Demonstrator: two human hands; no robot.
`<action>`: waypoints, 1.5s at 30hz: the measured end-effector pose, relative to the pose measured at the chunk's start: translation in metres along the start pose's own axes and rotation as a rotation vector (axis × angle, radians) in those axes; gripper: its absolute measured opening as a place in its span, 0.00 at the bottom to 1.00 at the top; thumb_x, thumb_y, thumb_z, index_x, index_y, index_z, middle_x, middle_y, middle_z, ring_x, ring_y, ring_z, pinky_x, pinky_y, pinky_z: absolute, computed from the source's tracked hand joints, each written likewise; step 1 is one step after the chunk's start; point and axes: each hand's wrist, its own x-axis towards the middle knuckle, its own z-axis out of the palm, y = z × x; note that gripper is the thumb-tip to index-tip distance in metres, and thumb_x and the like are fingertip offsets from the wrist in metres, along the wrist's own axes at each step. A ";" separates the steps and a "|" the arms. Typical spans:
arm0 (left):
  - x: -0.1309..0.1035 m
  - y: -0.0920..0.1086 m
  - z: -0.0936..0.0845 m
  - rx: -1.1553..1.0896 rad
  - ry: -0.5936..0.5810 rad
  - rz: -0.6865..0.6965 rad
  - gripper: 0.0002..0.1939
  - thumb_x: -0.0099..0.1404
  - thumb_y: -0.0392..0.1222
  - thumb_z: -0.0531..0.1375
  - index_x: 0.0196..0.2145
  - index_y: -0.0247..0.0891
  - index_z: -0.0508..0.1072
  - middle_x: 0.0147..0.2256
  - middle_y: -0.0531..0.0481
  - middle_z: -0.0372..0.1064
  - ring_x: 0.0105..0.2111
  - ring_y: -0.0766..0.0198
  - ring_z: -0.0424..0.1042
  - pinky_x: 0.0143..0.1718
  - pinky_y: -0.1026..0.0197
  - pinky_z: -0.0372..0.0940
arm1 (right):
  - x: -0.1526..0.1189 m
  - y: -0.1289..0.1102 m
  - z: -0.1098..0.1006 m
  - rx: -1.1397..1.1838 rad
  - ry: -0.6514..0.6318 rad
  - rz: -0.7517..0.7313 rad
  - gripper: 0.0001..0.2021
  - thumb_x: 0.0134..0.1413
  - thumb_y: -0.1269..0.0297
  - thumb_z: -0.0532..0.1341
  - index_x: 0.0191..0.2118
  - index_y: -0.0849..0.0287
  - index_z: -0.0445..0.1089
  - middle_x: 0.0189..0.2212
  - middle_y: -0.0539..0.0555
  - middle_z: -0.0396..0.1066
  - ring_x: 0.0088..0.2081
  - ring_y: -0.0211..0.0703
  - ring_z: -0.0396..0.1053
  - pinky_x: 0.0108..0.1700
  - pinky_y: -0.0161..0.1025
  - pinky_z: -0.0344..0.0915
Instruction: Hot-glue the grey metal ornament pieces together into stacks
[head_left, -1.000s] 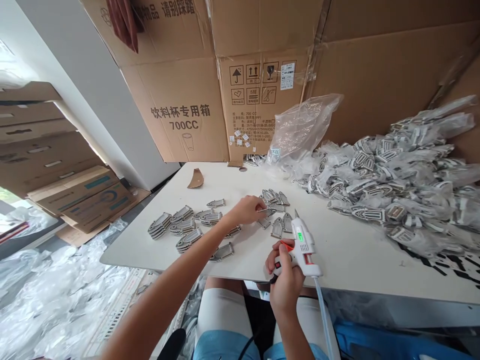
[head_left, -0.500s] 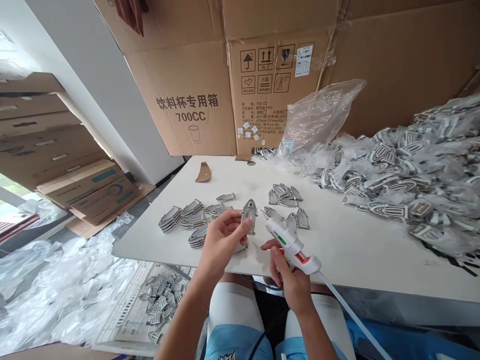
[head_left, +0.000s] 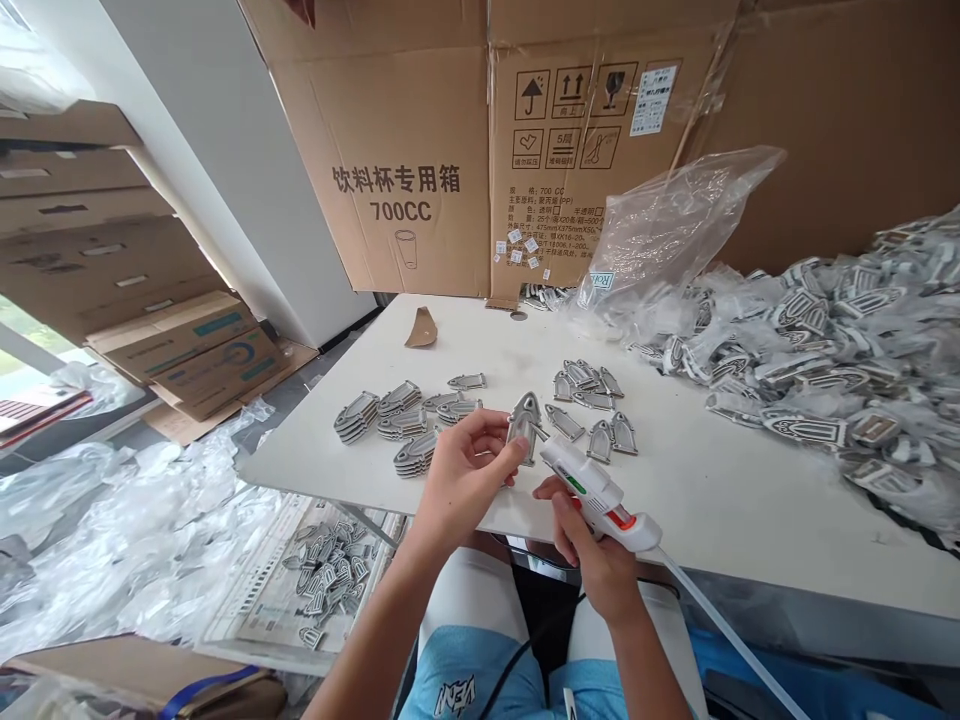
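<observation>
My left hand pinches an arch-shaped grey metal piece upright between thumb and fingers, above the table's front part. Wrapped round the handle of a white glue gun is my right hand; a long glue stick sticks out of the gun's back. The gun's nozzle meets or nearly meets the right edge of the metal piece. Beyond my left hand lie neat stacks of like pieces. Several loose pieces lie on the table behind the gun.
On the right of the white table rises a large heap of plastic-wrapped pieces. A clear plastic bag leans on the cardboard box at the back. A tray with more pieces stands low at left, beside plastic wrapping.
The glue gun's nozzle has come up against the metal piece, which it stood apart from before. The whole view has shifted slightly. Both hands keep their holds.
</observation>
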 end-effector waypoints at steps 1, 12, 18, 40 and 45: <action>-0.001 -0.001 0.001 0.001 -0.004 0.000 0.14 0.61 0.51 0.72 0.39 0.41 0.78 0.28 0.53 0.70 0.26 0.65 0.70 0.29 0.63 0.69 | 0.000 0.001 0.000 -0.007 0.010 0.005 0.20 0.63 0.43 0.67 0.39 0.59 0.79 0.16 0.43 0.54 0.20 0.35 0.48 0.22 0.35 0.48; -0.009 0.000 0.008 0.015 0.023 -0.014 0.14 0.63 0.50 0.71 0.39 0.41 0.76 0.27 0.54 0.69 0.25 0.64 0.70 0.28 0.62 0.69 | 0.006 0.010 0.002 0.015 0.141 0.022 0.21 0.59 0.44 0.70 0.34 0.60 0.76 0.20 0.47 0.63 0.19 0.32 0.49 0.20 0.34 0.51; -0.008 -0.002 0.008 0.048 0.028 0.010 0.13 0.63 0.51 0.71 0.39 0.42 0.77 0.26 0.54 0.69 0.25 0.64 0.70 0.26 0.62 0.70 | 0.005 0.006 -0.001 -0.049 0.099 0.038 0.21 0.63 0.43 0.67 0.34 0.60 0.76 0.18 0.46 0.60 0.18 0.34 0.51 0.20 0.35 0.49; 0.008 -0.018 -0.004 0.316 0.078 0.227 0.08 0.71 0.47 0.65 0.44 0.41 0.75 0.35 0.51 0.73 0.32 0.63 0.73 0.37 0.60 0.71 | 0.008 0.000 -0.010 0.078 -0.047 0.014 0.17 0.67 0.47 0.67 0.45 0.58 0.75 0.28 0.49 0.70 0.19 0.31 0.48 0.23 0.36 0.48; 0.010 -0.017 -0.004 -0.015 0.021 -0.012 0.14 0.67 0.51 0.69 0.42 0.39 0.75 0.36 0.50 0.74 0.32 0.65 0.72 0.32 0.65 0.67 | 0.006 0.002 -0.019 0.108 -0.130 -0.041 0.11 0.71 0.53 0.64 0.47 0.56 0.76 0.30 0.49 0.71 0.19 0.30 0.49 0.24 0.36 0.47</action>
